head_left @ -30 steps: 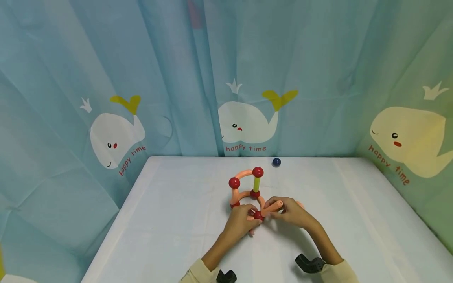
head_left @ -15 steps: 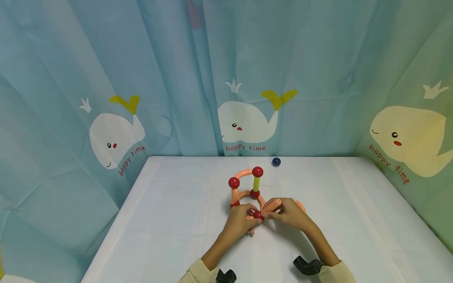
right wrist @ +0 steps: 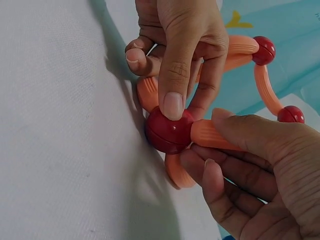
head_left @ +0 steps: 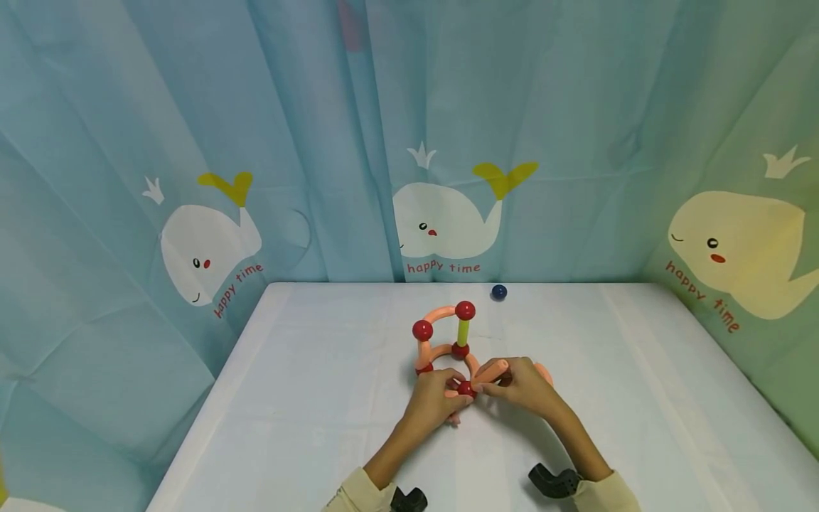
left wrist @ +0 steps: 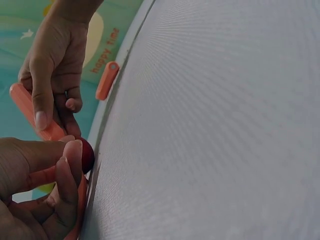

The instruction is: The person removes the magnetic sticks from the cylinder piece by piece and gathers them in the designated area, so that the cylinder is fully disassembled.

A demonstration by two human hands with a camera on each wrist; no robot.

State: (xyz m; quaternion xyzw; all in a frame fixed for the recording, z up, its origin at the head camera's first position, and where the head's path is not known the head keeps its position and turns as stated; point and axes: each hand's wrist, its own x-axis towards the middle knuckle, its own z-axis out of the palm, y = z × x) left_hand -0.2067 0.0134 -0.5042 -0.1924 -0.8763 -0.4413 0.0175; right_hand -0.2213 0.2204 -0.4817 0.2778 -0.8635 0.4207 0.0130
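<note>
A small frame of red balls joined by orange rods and one yellow-green rod (head_left: 463,333) stands mid-table. At its near corner my left hand (head_left: 431,402) holds a red ball (right wrist: 167,132) between thumb and fingers, the thumb on top. My right hand (head_left: 525,384) pinches an orange rod (right wrist: 212,134) from the right, its inner end against that ball and its free end tilted up. Two more orange rods meet the same ball, seen in the right wrist view. Upper red balls (head_left: 465,311) are linked by a curved orange rod (head_left: 440,313).
A loose orange piece (left wrist: 107,81) lies on the white table (head_left: 307,370), partly behind my right hand in the head view. One dark blue ball (head_left: 499,292) sits at the far edge. A blue curtain (head_left: 345,142) with whales hangs behind.
My right hand and forearm have shifted slightly left, and the orange rod's free end has moved a little left with them. My left hand keeps its hold on the red ball.
</note>
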